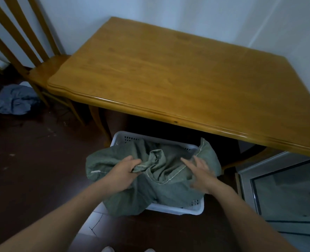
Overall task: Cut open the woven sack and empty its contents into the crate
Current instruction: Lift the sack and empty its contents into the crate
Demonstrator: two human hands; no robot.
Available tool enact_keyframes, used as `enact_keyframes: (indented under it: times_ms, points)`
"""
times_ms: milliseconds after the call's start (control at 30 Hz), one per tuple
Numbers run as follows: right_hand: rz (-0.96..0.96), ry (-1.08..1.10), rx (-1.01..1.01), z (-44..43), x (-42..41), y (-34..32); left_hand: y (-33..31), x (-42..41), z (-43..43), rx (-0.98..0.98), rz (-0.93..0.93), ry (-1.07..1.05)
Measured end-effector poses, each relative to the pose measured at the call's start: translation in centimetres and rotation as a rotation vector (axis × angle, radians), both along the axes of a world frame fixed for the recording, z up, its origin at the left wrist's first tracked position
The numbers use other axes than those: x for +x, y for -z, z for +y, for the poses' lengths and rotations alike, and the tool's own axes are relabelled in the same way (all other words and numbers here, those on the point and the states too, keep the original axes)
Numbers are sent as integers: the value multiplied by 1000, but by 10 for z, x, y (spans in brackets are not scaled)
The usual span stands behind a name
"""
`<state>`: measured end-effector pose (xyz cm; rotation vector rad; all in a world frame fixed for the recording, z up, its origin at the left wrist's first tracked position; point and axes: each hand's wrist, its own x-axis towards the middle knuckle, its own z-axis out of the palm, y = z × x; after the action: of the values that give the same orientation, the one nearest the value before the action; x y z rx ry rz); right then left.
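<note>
While the left hand (pixel 122 171) grips a bunched fold of the crumpled green woven sack (pixel 168 188), with its fingers curled into the cloth, the right hand (pixel 202 172) is open with its fingers spread over the right part of the sack. That hand is blurred, so I cannot tell if it touches the cloth. The sack lies on top of the white plastic crate with small holes (pixel 177 211) and hides most of it. It hangs over the crate's left edge and near left corner, and one end sticks up by the far right corner. The crate sits on the dark floor (pixel 32 160), close by the near edge of the brown wooden table (pixel 168 70). A wooden chair (pixel 41 70) stands at the table's left end, and a crumpled blue cloth (pixel 14 99) lies on the floor beside it.
</note>
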<state>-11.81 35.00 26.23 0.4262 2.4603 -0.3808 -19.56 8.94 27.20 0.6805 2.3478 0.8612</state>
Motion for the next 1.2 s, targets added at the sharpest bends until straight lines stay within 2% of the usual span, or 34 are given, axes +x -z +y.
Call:
enact_keyframes:
  times_ms: [100, 200, 267, 333, 467, 600, 667, 733, 767, 800, 867, 900, 933, 1033, 1100, 1167, 1200]
  points:
    - [-129, 30, 73, 2, -2, 22, 9, 0, -13, -52, 42, -67]
    - [-43, 238, -38, -5, 3, 30, 10, -6, -17, -52, -147, -338]
    - [14, 353, -166, -6, 8, 22, 1, -8, -11, 56, -300, -484]
    - [116, 455, -282, -5, 10, -3, -16, -9, 2, 173, -369, -539]
    - [358, 712, -595, 2, 2, -84, -68, -12, 33, 329, -272, -479]
    - [614, 695, -711, -1, -13, -163, -134, -13, 45, 480, -120, -372]
    - [810, 662, -802, -7, -18, -196, -167, -13, 51, 656, -81, -340]
    - [1002, 698, -897, -14, -17, -211, -184, -14, 57, 854, -129, -367]
    - [1015, 723, -861, -17, -16, -204, -179, -14, 58, 859, -142, -375]
    - [965, 737, -754, -23, -15, -189, -168, -12, 57, 774, -122, -376]
    - [638, 658, -634, -33, -10, -154, -134, -7, 52, 455, -52, -333]
    - [537, 641, -629, -35, -9, -144, -123, -7, 49, 337, -47, -333]
    - [528, 661, -643, -35, -13, -148, -123, -10, 46, 296, -29, -347]
    - [864, 735, -822, -26, -33, -203, -171, -36, 55, 537, 162, -385]
    - [1098, 697, -975, -25, -43, -244, -209, -41, 64, 770, 120, -339]
    - [1146, 743, -974, -31, -37, -236, -208, -36, 69, 860, 43, -332]
    - [1102, 791, -931, -34, -33, -217, -193, -31, 66, 808, 22, -358]
